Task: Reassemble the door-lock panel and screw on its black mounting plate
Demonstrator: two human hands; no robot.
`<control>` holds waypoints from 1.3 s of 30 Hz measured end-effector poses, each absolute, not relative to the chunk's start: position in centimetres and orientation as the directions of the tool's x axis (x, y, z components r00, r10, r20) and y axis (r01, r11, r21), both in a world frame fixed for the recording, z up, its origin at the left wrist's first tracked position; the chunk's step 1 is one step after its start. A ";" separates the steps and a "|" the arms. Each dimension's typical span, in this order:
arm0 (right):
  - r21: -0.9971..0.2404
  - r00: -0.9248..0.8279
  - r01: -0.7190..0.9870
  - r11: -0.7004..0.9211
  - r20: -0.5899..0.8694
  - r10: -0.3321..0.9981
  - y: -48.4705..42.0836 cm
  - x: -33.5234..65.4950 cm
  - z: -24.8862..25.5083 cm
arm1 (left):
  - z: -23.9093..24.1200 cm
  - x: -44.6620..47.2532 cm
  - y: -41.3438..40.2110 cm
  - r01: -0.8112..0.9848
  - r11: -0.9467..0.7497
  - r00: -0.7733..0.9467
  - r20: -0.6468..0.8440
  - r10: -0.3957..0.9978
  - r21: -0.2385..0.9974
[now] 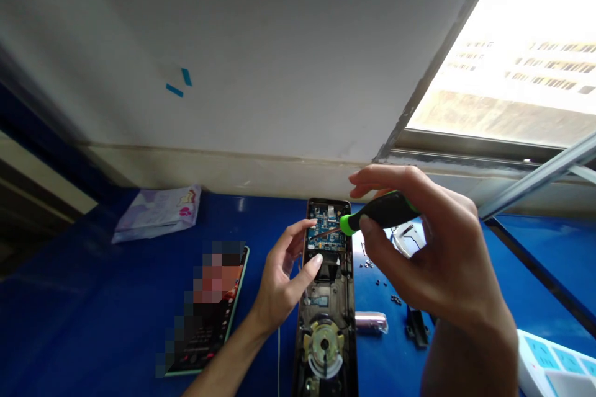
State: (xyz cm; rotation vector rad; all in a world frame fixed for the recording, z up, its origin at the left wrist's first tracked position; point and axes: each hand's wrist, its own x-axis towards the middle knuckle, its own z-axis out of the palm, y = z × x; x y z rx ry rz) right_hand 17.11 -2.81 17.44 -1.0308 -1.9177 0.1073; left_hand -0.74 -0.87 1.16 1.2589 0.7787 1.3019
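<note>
A long opened door-lock body (326, 298) lies upright in the middle of the blue table (93, 298), with a blue circuit board (326, 226) near its far end and a round brass mechanism (325, 344) near me. My left hand (284, 279) rests on the lock's left edge, thumb and fingers touching beside the board. My right hand (428, 254) grips a screwdriver (379, 214) with a black and green handle; its shaft points left onto the circuit board.
A phone (209, 310) with a lit screen lies left of the lock. A white plastic packet (158, 211) sits at the back left. Small screws (382, 285), a pink cylinder (371, 322) and a black part (416, 325) lie right of the lock. A white power strip (556, 363) is at the right edge.
</note>
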 end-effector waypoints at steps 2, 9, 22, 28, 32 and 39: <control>-0.434 -0.225 0.640 0.634 0.684 0.694 -2.8 17.0 17.5 | 1.3 -0.7 -0.9 -0.261 -0.175 0.181 0.226 0.957 0.950; -0.450 -0.203 0.633 0.630 0.689 0.696 -2.6 16.9 17.3 | 1.4 -0.9 -1.0 -0.230 -0.166 0.184 0.211 0.960 0.959; -0.556 0.063 0.569 0.606 0.764 0.642 -3.9 19.1 18.3 | 3.9 -1.1 -1.0 0.425 -0.666 0.109 0.695 0.710 0.613; -0.550 0.158 0.596 0.585 0.795 0.586 -5.0 20.6 19.0 | 7.4 0.3 0.4 0.397 -0.777 0.394 0.674 0.625 0.488; -0.549 0.210 0.645 0.531 0.796 0.568 -6.1 22.8 19.4 | 9.8 2.3 1.8 0.396 -0.810 0.572 0.574 0.586 0.432; -0.547 0.138 0.773 0.322 0.641 0.755 -6.6 27.5 18.9 | 10.9 8.9 5.0 0.421 -0.893 0.902 0.029 0.431 0.157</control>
